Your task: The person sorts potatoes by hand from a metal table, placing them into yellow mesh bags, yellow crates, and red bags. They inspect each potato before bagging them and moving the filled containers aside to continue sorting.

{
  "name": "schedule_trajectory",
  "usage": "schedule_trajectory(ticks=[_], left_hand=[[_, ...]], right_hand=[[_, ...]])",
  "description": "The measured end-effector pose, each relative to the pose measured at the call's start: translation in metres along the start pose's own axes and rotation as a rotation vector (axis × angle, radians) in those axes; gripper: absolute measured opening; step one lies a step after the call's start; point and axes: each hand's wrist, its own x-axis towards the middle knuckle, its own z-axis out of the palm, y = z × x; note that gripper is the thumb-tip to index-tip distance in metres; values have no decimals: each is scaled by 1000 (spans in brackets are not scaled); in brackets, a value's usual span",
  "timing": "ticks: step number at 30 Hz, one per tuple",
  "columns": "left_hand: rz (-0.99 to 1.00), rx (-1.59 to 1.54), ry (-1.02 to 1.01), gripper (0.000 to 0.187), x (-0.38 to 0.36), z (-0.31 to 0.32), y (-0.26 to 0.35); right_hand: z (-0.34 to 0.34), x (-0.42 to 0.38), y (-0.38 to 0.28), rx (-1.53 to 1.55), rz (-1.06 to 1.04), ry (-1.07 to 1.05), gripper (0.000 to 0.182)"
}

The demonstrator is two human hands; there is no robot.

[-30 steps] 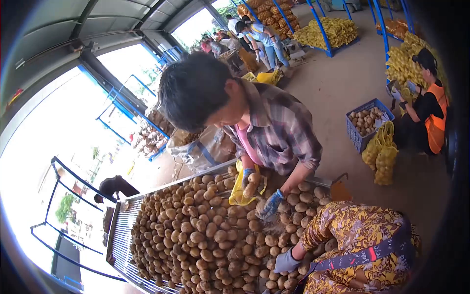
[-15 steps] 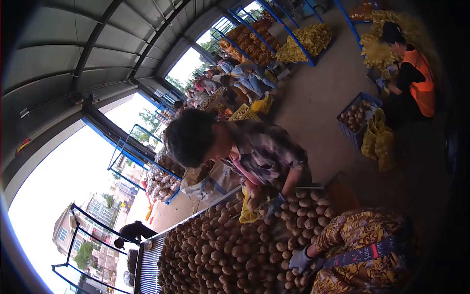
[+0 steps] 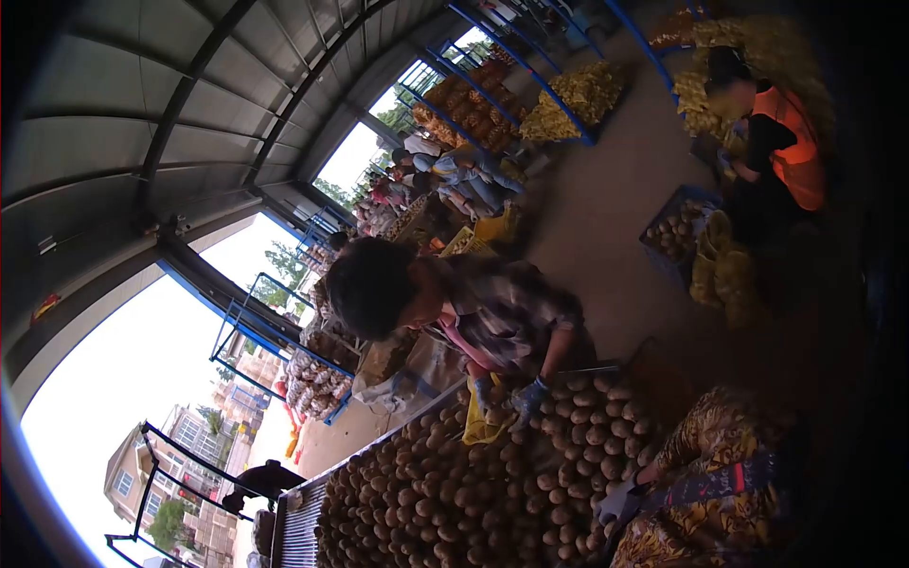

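Note:
My right hand (image 3: 620, 502), in a grey glove with a patterned yellow sleeve, is at the lower right beside a broad pile of brown potatoes (image 3: 445, 502). Dim light and blur hide its fingers and anything in them. My left hand is outside the frame. Across the pile, a co-worker in a plaid shirt (image 3: 511, 303) bends over it. That person's gloved hands are at a yellow net bag (image 3: 485, 417), with potatoes beside them.
Metal slats (image 3: 298, 521) border the pile at lower left. Beyond it, a person in an orange vest (image 3: 795, 156) crouches by a blue crate (image 3: 672, 222) and filled net bags (image 3: 724, 275). Blue posts, stacked sacks and more people are farther back.
My right hand has shifted right, away from the potatoes and closer to my body. The co-worker's gloved hands have moved slightly at the yellow bag. The whole view has shifted a little.

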Motion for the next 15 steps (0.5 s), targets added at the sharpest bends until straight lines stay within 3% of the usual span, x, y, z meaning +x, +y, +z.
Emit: schedule_trajectory(ticks=[8, 9, 10, 11, 12, 13, 15], left_hand=[[-33, -206, 25, 57, -23, 17, -11], [-59, -294, 45, 57, -29, 20, -16], [-94, -419, 77, 57, -42, 28, -21], [-132, -589, 145, 57, -50, 28, -24], [-78, -890, 374, 43, -60, 41, -24], [-114, -1179, 439, 36, -54, 71, -42], [-178, -1555, 529, 31, -96, 42, -16]], right_hand=[[34, -9, 1, -6, -104, 170, 53], [26, -9, 2, 85, -9, 26, 58], [10, -15, -8, 161, 97, -111, 64], [2, -24, -17, 178, 78, -63, 67], [-6, -32, -22, 304, 142, -88, 65], [3, -27, -9, 319, 85, -73, 64], [7, -30, -4, 559, 90, -1, 56]])
